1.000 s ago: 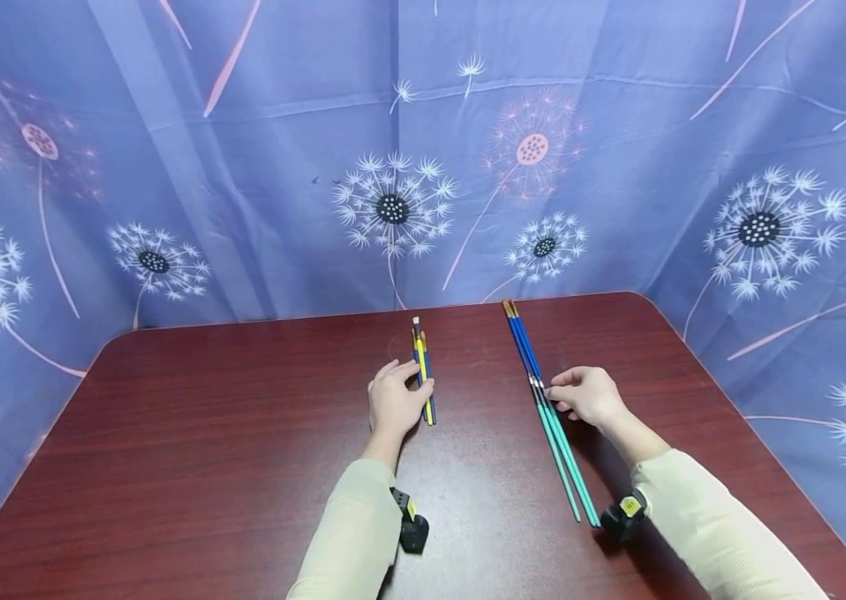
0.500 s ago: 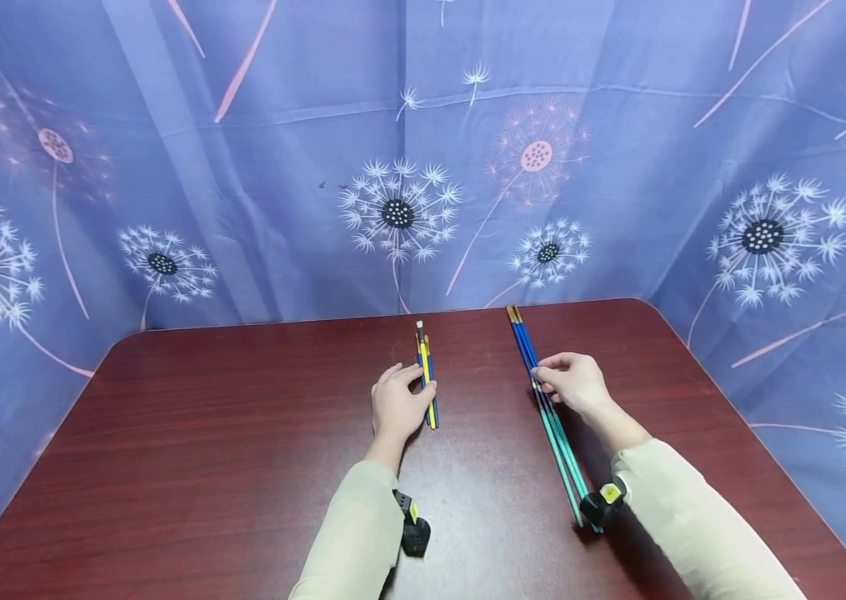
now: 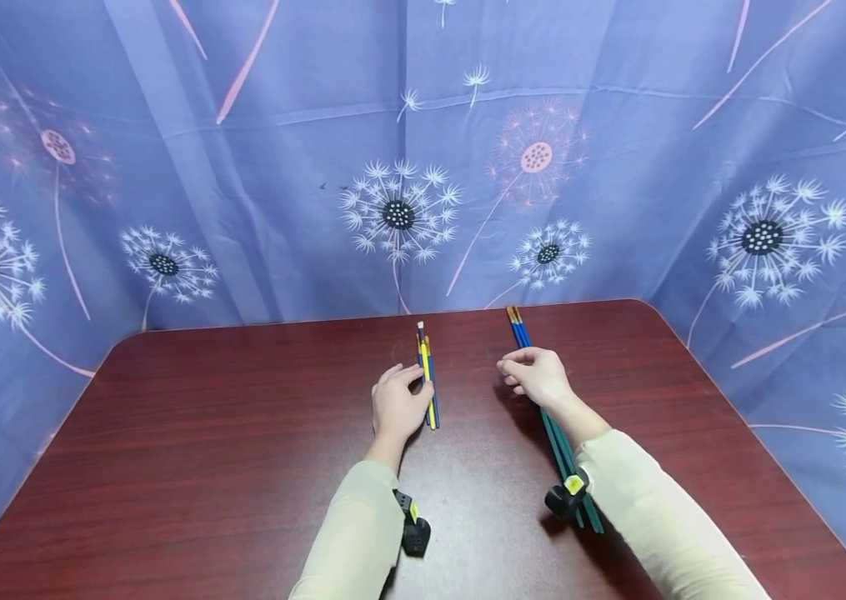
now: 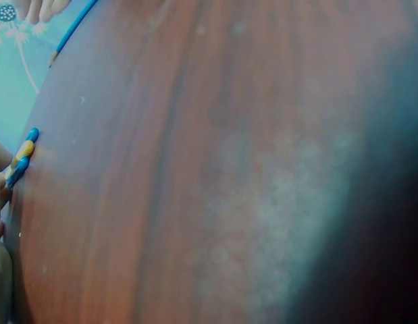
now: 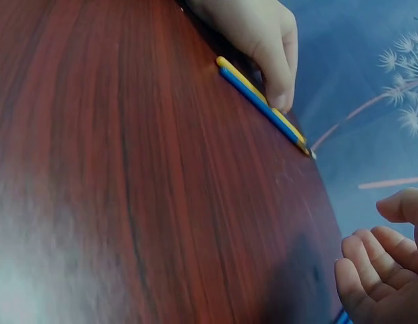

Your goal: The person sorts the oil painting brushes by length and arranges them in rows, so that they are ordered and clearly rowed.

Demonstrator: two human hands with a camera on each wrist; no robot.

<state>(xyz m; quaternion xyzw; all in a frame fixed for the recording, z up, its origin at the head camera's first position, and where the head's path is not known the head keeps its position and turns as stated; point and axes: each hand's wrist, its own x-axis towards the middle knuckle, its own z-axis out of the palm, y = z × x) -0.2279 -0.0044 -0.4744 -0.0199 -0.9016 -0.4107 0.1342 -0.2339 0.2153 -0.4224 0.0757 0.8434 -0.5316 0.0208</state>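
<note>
My left hand (image 3: 398, 404) pinches a small bunch of paintbrushes between thumb and fingers. On top is a yellow paintbrush (image 3: 425, 358) with a pale tip, with blue paintbrushes (image 3: 435, 406) along its sides. Their handle ends also show at the left edge of the left wrist view. My right hand (image 3: 538, 375) holds nothing; its loosely curled fingers are in the gap between the two groups of brushes. Behind it, long blue paintbrushes (image 3: 523, 333) with brown tips point to the back edge. Teal paintbrushes (image 3: 561, 450) run toward the front, partly hidden by my right forearm.
The dark red wooden table (image 3: 227, 450) has rounded back corners. A blue curtain (image 3: 280, 167) with dandelion prints hangs behind it and along both sides. A black wrist camera (image 3: 415, 533) is strapped to the left sleeve, another to the right.
My right hand has moved left from the teal brushes, across the blue ones, toward the bunch. My left hand keeps its hold in place.
</note>
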